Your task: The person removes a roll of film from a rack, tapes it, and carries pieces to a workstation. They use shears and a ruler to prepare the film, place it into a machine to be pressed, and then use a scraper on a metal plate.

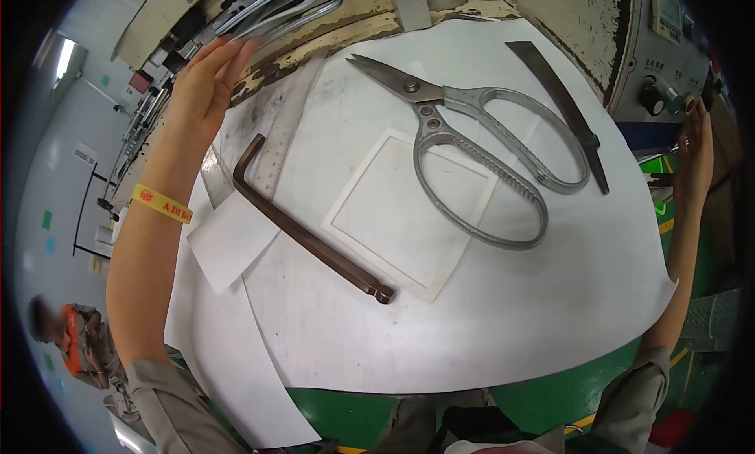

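Observation:
My left hand [206,92] is raised at the upper left with its fingers stretched out, their tips by the metal parts of a machine [287,14]. At the far right, my right hand [695,147] reaches up to a control panel [668,65], fingers extended near its knobs. Between my arms lies a white sheet [503,312]. On it rest large metal scissors [429,112], slightly open, a brown hex key [307,238], a dark curved blade-like tool [554,88], a clear ruler [279,143] and a thin white square frame [377,242].
Smaller white paper pieces [232,242] overlap the sheet's left side. Worn, chipped machine surfaces [566,22] border the back. A person in an orange vest [75,340] is at the far left. Green floor [346,411] shows below the sheet's front edge.

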Action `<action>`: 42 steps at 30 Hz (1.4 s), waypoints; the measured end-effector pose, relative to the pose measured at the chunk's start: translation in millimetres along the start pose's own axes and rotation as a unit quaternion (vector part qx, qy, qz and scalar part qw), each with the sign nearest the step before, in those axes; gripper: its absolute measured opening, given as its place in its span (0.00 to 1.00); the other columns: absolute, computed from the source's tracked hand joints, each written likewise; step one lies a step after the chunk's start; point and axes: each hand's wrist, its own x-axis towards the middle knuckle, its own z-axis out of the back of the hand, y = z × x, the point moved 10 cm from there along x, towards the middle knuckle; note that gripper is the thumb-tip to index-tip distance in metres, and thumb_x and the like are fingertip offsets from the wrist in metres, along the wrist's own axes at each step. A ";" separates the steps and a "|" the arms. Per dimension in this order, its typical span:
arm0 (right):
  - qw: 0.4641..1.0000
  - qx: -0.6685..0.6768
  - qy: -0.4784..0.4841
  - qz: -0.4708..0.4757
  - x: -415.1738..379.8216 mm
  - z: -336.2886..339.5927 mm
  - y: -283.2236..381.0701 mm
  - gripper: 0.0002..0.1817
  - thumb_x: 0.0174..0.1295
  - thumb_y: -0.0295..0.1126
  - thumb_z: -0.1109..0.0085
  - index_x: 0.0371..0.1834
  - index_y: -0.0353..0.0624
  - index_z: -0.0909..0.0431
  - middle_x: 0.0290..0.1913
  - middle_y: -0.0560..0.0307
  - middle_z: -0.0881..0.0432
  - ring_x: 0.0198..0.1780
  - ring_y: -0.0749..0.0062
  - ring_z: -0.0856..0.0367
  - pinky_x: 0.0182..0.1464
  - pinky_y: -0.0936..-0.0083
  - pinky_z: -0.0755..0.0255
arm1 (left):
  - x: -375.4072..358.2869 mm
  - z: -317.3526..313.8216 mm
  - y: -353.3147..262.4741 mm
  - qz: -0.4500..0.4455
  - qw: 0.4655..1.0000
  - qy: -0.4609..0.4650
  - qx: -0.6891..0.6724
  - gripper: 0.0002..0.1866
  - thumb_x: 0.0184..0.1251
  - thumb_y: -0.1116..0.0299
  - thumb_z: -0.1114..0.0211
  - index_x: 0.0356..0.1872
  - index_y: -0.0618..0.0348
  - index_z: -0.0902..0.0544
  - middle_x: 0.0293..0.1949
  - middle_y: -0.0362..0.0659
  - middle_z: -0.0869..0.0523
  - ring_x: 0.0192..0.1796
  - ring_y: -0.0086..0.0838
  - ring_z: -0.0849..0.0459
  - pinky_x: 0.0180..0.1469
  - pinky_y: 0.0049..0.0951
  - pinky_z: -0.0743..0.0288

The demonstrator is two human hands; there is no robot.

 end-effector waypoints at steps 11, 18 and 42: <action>1.000 0.003 -0.024 0.009 -3.5 -0.3 -3.0 0.28 0.67 0.46 0.59 0.65 0.42 0.42 0.67 0.55 0.41 0.69 0.68 0.49 0.69 0.67 0.60 | 38.8 -3.3 15.4 0.032 0.998 -0.022 0.046 0.11 0.61 0.82 0.48 0.43 0.82 0.30 0.50 0.58 0.27 0.54 0.35 0.25 0.57 0.17 0.28; 1.000 0.011 0.011 0.001 -3.0 -0.7 -4.0 0.28 0.68 0.45 0.62 0.67 0.42 0.45 0.68 0.54 0.44 0.71 0.66 0.52 0.70 0.63 0.62 | -63.1 -45.1 -16.7 -0.109 0.948 -0.009 0.298 0.35 0.58 0.60 0.40 0.62 0.71 0.41 0.63 0.57 0.38 0.64 0.40 0.37 0.65 0.34 0.44; 0.999 -0.020 -0.007 0.036 -5.1 -3.2 0.2 0.27 0.66 0.42 0.55 0.65 0.40 0.41 0.65 0.53 0.39 0.69 0.69 0.46 0.69 0.70 0.57 | 28.9 -114.2 16.6 -0.044 0.794 0.145 0.588 0.39 0.63 0.34 0.62 0.60 0.59 0.32 0.59 0.48 0.28 0.63 0.37 0.34 0.64 0.30 0.45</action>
